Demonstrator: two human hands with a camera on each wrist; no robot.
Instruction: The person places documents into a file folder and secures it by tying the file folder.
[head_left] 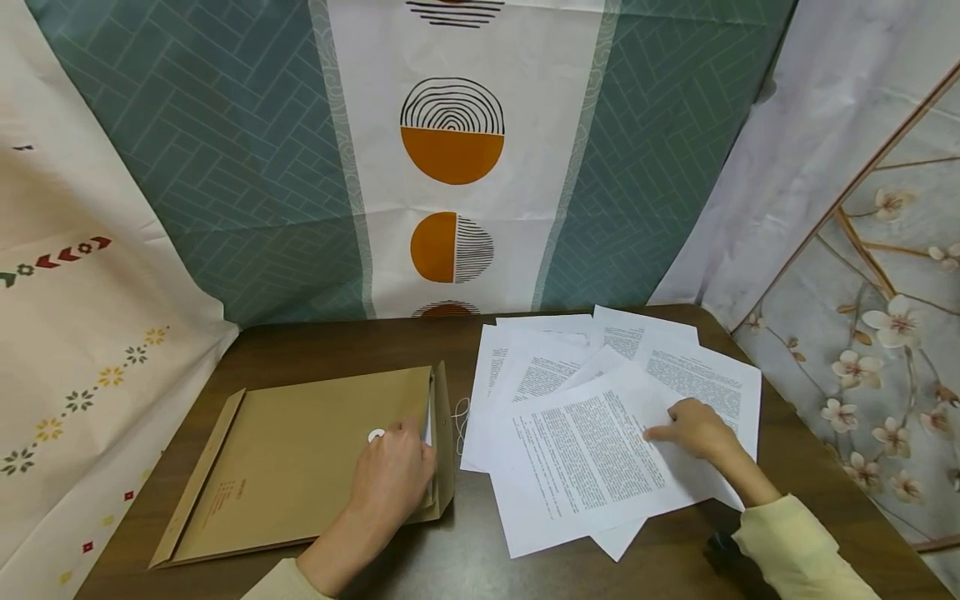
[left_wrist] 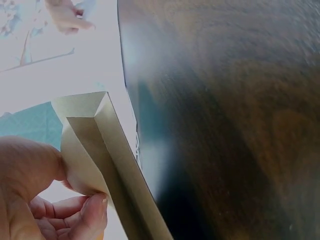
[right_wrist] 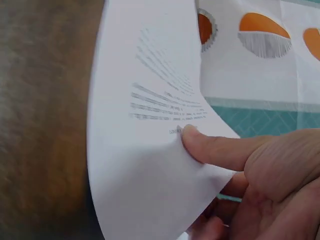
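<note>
A brown kraft document envelope (head_left: 322, 450) lies on the left of the table, its mouth facing right. My left hand (head_left: 393, 471) pinches the envelope's upper layer at the mouth, thumb on one side and fingertips on the other; the left wrist view shows the side gusset (left_wrist: 82, 105) spread apart. A white-and-blue edge shows just inside the mouth. To the right, my right hand (head_left: 697, 429) pinches the top printed sheet (head_left: 592, 450) by its right side. In the right wrist view the thumb lies over the print and the sheet (right_wrist: 145, 165) bends; the fingers are partly hidden behind it.
More printed sheets (head_left: 547, 375) lie fanned out under and behind the held one. A thin white string (head_left: 461, 421) lies between envelope and papers. On the dark wooden table (head_left: 442, 567), a black object (head_left: 723, 550) sits near the right sleeve. Patterned cloths hang behind and at both sides.
</note>
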